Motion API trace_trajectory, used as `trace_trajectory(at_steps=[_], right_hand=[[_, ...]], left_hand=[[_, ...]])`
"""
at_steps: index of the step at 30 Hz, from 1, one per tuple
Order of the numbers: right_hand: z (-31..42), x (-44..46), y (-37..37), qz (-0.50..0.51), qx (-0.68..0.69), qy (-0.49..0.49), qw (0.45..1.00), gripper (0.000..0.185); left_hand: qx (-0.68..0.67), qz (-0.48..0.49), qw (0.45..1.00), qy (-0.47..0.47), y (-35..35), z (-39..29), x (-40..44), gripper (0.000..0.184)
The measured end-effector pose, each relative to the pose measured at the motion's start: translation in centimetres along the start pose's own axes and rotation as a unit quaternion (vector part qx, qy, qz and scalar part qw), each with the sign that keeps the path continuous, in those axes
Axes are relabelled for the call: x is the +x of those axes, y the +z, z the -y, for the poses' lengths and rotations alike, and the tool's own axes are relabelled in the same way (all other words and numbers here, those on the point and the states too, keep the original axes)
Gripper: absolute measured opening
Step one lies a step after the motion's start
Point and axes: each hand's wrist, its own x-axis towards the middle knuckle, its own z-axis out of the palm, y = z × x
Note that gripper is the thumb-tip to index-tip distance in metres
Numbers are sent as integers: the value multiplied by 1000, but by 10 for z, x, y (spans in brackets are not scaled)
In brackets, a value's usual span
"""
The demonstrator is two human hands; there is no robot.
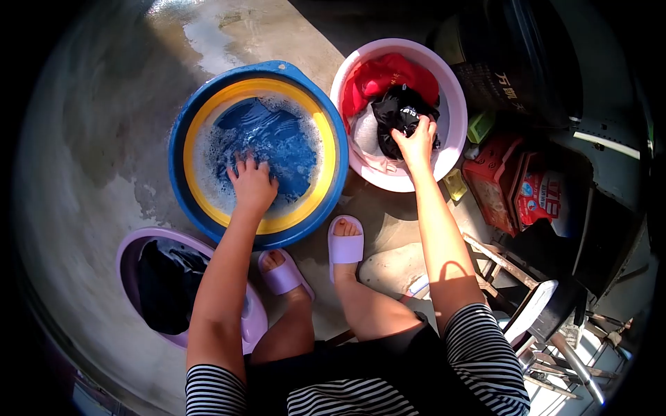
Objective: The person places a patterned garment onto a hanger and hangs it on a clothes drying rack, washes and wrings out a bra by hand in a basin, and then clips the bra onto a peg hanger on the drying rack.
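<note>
My left hand [252, 186] is over the near side of a blue tub [182, 104] with a yellow inner band. Its fingers are spread, with the tips at the soapy water [267, 135], and I see nothing held in them. To the right, my right hand [416, 144] grips a bunched black garment [395, 114] with white lettering between thumb and fingers. That garment lies in a pale pink basin [454, 104], on top of red cloth [374, 76] and whitish cloth [364, 132]. Part of the black fabric is hidden under my right hand.
A purple oval basin [128, 260] at the lower left contains dark wet cloth [163, 291]. Lilac slippers [345, 246] are on my feet, close to the blue tub. Red containers [494, 180], a large dark barrel [513, 62] and a wooden stool frame [506, 260] crowd the right side.
</note>
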Motion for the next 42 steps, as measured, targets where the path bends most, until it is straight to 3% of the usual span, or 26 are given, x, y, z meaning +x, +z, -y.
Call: trace_trajectory(at_steps=[1,5,7,9,11,18,22,24,27,31,35,38,42], right_hand=[[-4,-2,-1,-47,34,-33,998,59],[-29,-11,-13,-60,164,74,982,46],[-14,-25,-35,-42,322,126,937,36],[-11,-31,-50,-54,412,132,900,33],[-10,-36,-62,-74,464,126,873,32],[14,-44,-107,-102,487,88,863,31],[33,-34,-122,-114,519,94,842,28],[41,-29,-127,-116,519,93,842,28],[50,-20,-133,-102,517,58,848,31],[59,1,-136,-79,430,12,900,36],[57,29,-117,-87,226,-84,967,46],[64,47,-91,-90,129,-163,974,46],[64,62,-46,-16,97,-122,988,47]], left_hand=[[-56,0,998,-11,4,-1,-1,48],[-177,-45,983,-36,10,-7,-12,46],[-205,-68,976,-34,16,-6,-15,46],[-234,-88,968,-29,19,-7,-18,46],[-248,-182,952,4,16,-11,-20,47],[-272,-179,944,55,-20,-46,-17,54],[-229,-273,923,149,-58,-82,-20,52],[-280,-267,892,233,-69,-111,-19,47],[-246,-190,884,350,-64,-158,-6,44],[-73,-119,953,268,-24,-196,34,63],[-31,-76,968,239,2,-210,54,59],[-24,-15,977,213,1,-217,60,55],[8,41,978,205,-3,-221,63,66]])
